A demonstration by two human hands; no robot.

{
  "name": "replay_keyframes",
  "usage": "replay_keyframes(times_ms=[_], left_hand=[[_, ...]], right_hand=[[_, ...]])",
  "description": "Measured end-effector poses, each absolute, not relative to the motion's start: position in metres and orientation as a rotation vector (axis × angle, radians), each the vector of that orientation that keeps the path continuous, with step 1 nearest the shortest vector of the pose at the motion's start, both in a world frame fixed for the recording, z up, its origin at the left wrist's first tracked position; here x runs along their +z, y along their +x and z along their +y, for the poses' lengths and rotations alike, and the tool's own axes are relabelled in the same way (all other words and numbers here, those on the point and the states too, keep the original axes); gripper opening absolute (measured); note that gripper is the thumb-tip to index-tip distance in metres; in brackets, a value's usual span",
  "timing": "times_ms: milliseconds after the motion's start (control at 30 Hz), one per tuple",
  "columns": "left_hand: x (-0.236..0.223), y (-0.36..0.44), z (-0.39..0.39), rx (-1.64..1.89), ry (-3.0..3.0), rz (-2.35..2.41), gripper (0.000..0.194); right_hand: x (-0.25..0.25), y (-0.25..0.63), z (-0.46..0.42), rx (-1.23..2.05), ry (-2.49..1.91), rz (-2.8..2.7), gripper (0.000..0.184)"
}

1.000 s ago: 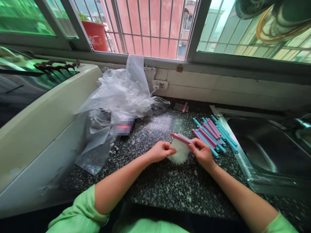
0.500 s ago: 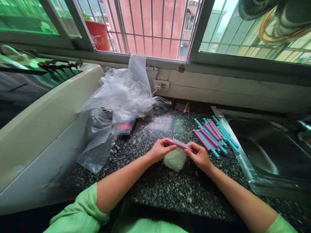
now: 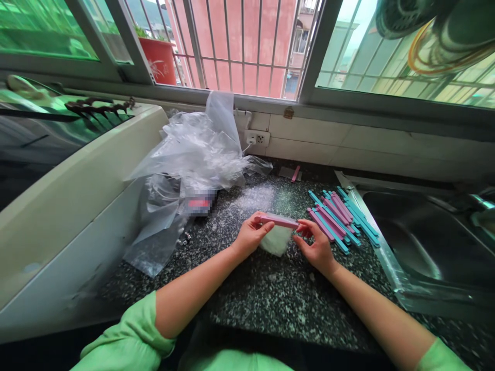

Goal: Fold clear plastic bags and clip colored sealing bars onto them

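Observation:
A pink bag clip (image 3: 279,221) lies across the top of a small clear plastic bag (image 3: 277,241) with pale, whitish contents. My left hand (image 3: 248,236) pinches the clip's left end between thumb and fingers. At the other end, my right hand (image 3: 317,248) has its thumb and fingers apart, with the fingertips close to the clip's tip; whether they touch it I cannot tell. Right of my hands lies a loose pile of pink and blue bag clips (image 3: 335,216) on the speckled dark counter (image 3: 266,304).
Crumpled clear plastic bags (image 3: 204,149) heap up at the left, by a cream appliance side (image 3: 96,159). A steel sink (image 3: 410,232) is at the right. White powder (image 3: 255,198) is scattered behind my hands. Farther back, a single pink clip (image 3: 296,173) rests near the wall socket (image 3: 260,138).
My left hand moved from the bag's side to the clip's left end. Both hands pinched the clip half a second ago; now my right fingers have spread. Clip and bag shifted slightly left.

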State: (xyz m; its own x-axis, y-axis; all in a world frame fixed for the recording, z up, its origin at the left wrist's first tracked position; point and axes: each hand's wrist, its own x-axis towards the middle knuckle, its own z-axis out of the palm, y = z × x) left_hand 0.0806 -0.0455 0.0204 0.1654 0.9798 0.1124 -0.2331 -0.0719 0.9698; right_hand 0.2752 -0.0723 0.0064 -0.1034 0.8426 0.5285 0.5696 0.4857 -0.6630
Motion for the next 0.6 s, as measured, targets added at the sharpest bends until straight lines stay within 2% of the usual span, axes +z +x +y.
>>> replay_keyframes(times_ms=[200, 433, 600], left_hand=[[0.003, 0.083, -0.039, 1.211, 1.204, 0.920, 0.035], [-0.003, 0.089, -0.016, 1.186, 1.285, 0.989, 0.033], [0.001, 0.094, 0.025, 1.186, 1.346, 1.075, 0.025]], right_hand=[[0.006, 0.274, -0.064, -0.158, -1.135, -2.052, 0.011], [0.002, 0.272, -0.052, -0.361, -1.296, -2.115, 0.017], [0.005, 0.264, -0.019, -0.437, -1.581, -2.079, 0.018]])
